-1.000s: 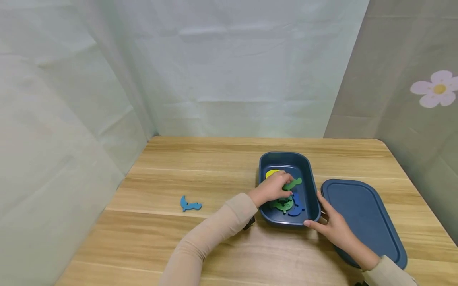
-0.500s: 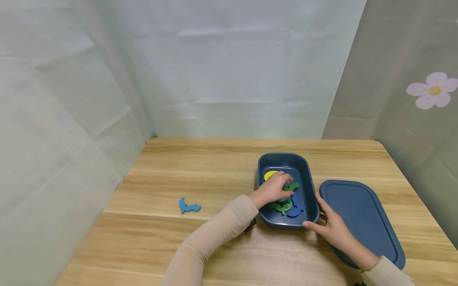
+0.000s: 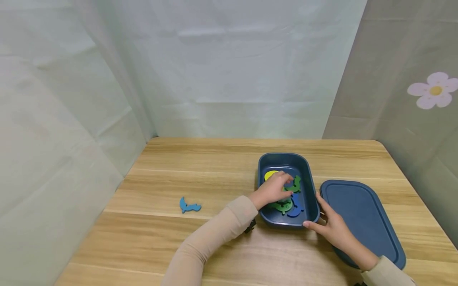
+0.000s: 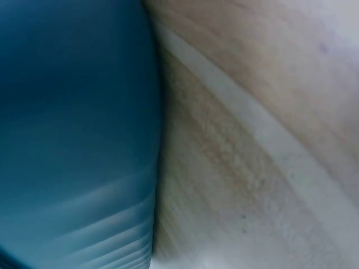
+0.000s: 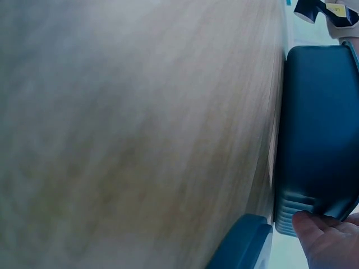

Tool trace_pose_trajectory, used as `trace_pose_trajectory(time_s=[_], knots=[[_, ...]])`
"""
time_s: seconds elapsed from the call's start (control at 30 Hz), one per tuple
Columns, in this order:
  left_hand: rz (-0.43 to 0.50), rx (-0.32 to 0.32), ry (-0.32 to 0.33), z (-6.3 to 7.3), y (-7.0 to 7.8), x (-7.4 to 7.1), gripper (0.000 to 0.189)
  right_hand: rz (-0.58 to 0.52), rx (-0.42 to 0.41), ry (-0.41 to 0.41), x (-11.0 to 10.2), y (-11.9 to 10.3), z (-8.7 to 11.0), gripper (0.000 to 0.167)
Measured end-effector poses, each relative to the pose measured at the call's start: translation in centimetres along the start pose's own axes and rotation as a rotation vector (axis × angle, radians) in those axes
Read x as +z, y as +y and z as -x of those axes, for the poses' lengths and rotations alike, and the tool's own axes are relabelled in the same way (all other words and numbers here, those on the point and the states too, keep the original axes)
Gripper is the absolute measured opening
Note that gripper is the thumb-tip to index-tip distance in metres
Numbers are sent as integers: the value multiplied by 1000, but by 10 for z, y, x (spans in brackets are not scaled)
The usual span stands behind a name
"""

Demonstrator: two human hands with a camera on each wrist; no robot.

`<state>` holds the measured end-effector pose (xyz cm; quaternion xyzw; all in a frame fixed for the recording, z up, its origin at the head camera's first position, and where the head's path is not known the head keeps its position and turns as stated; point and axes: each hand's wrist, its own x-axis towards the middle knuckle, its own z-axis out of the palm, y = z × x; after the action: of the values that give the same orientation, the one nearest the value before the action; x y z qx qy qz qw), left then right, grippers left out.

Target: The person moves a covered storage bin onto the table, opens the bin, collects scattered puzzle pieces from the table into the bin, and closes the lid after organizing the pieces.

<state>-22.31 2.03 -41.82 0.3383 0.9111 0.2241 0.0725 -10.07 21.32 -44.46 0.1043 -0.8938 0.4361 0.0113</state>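
My left hand [image 3: 273,188] reaches over the left wall into a dark blue box [image 3: 313,190] in the head view, with its thumb and fingertips apart. Just beyond its fingertips a green flat puzzle-like piece [image 3: 296,184] lies in the box. A second green piece [image 3: 284,206] and a blue piece [image 3: 295,206] lie below the hand, and a yellow piece [image 3: 270,174] is partly hidden behind it. My right hand [image 3: 334,226] holds the box's near right corner, thumb on the front wall, fingers along the side. The right wrist view shows a thumb [image 5: 311,232] on the box's ribbed end.
A light blue piece [image 3: 189,205] lies on the wooden table [image 3: 214,167], well left of the box. A dark blue lid [image 3: 361,214] lies flat to the right, partly under my right forearm. Pale curtains stand behind and at both sides.
The green piece that was raised at my left fingertips is now lower in the box, turned and apart from them. My right hand stays at the corner.
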Motion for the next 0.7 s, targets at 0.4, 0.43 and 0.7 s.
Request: trace_pose_trajectory(time_s=[0.4, 0.43, 0.7], knots=[[3, 31, 50, 6, -1, -3, 41, -6, 1, -3, 0, 0, 0, 96], [2, 34, 54, 7, -1, -4, 41, -5, 2, -4, 0, 0, 0, 96], [17, 44, 79, 9, -2, -6, 34, -14, 2, -9, 0, 1, 0, 97]])
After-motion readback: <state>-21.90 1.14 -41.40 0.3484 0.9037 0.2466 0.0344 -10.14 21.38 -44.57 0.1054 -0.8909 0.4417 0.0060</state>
